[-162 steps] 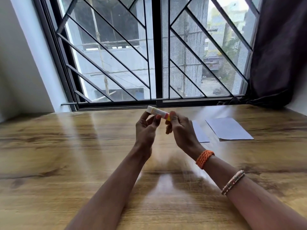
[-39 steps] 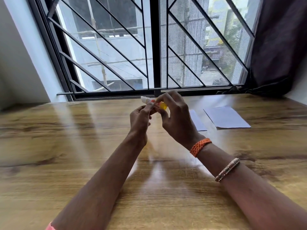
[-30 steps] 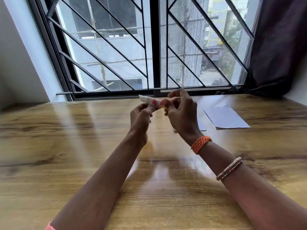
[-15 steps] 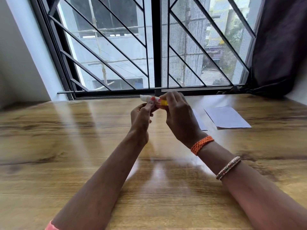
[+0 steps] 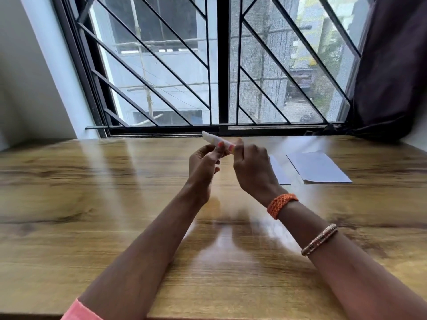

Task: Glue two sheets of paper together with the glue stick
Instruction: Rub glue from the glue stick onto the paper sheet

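Both hands hold a small white glue stick (image 5: 213, 140) above the wooden table (image 5: 92, 215), near the window. My left hand (image 5: 203, 165) pinches its middle with thumb and fingers. My right hand (image 5: 251, 172) is closed around its yellow end, which is mostly hidden. The white end sticks out to the upper left. Two white sheets of paper lie flat on the table to the right: one (image 5: 317, 167) in full view, the other (image 5: 278, 170) partly hidden behind my right hand.
A barred window (image 5: 219, 65) runs along the table's far edge. A dark curtain (image 5: 390, 65) hangs at the right corner. A white wall (image 5: 27, 77) stands at the left.
The hands stay in about the same place on the glue stick. My right hand's fingers have shifted and turned around the yellow end over the last second.
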Action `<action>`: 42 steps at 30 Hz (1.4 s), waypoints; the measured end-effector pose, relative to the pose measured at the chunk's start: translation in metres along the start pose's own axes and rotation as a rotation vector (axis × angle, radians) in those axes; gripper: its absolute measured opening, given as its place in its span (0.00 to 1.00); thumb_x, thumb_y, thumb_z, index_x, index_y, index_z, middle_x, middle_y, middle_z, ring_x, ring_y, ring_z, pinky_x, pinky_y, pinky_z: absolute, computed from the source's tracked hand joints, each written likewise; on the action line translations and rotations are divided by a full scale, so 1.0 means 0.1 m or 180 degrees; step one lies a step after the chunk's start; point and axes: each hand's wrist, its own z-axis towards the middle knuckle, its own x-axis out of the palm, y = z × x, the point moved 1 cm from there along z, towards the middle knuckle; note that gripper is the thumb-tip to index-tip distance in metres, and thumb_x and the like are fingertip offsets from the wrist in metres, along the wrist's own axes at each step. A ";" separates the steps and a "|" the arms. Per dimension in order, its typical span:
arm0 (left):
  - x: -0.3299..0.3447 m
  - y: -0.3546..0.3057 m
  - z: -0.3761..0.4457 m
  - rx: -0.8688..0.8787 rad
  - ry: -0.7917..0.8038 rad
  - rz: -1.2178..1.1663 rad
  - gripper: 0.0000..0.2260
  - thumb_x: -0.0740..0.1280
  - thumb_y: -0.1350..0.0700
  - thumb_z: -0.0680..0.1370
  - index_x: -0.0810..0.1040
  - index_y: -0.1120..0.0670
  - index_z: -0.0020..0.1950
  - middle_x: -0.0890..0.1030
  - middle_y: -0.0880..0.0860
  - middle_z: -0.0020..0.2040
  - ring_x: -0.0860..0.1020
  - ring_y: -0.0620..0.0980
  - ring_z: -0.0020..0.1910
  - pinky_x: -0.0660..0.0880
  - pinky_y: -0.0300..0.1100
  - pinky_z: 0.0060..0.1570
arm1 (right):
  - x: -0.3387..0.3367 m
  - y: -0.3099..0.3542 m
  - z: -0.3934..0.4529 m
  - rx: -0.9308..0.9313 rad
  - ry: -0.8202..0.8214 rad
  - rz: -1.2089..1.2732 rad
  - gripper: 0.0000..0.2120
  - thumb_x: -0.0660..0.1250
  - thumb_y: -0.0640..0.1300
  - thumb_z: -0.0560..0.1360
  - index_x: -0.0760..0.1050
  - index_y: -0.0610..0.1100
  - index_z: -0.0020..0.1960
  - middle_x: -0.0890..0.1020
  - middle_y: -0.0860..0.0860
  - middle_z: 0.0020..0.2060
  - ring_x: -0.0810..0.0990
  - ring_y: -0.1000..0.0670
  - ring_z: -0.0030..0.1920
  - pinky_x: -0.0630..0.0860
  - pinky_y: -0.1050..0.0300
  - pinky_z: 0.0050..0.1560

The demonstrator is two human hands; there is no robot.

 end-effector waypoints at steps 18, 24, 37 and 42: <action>-0.03 -0.04 0.05 0.0220 0.0019 -0.0294 0.07 0.64 0.60 0.78 0.76 0.51 0.41 0.81 0.46 0.39 0.74 0.34 0.29 0.66 0.40 0.44 | 0.07 -0.07 0.06 0.0060 -0.0323 0.1027 0.17 0.58 0.46 0.80 0.72 0.40 0.36 0.76 0.47 0.27 0.74 0.44 0.29 0.71 0.50 0.32; -0.03 -0.04 0.02 0.0176 -0.0048 -0.0264 0.07 0.65 0.58 0.78 0.77 0.51 0.41 0.80 0.45 0.37 0.71 0.40 0.36 0.66 0.40 0.44 | 0.07 -0.03 0.01 -0.0310 -0.0455 0.1134 0.10 0.59 0.44 0.80 0.70 0.39 0.46 0.75 0.48 0.31 0.73 0.46 0.31 0.70 0.52 0.32; -0.05 -0.04 0.04 0.0257 -0.0169 -0.0322 0.08 0.67 0.56 0.76 0.77 0.51 0.37 0.82 0.43 0.31 0.73 0.34 0.27 0.66 0.41 0.43 | 0.07 -0.08 0.02 -0.0433 -0.0663 0.1024 0.05 0.69 0.36 0.73 0.74 0.36 0.45 0.82 0.45 0.36 0.79 0.47 0.35 0.75 0.53 0.36; -0.04 -0.03 0.04 0.0309 -0.0119 -0.0165 0.08 0.66 0.58 0.77 0.78 0.50 0.38 0.82 0.44 0.35 0.73 0.32 0.27 0.67 0.41 0.42 | 0.08 -0.06 0.04 0.0313 -0.0252 0.1330 0.22 0.55 0.47 0.81 0.73 0.37 0.34 0.77 0.45 0.25 0.78 0.44 0.27 0.76 0.49 0.31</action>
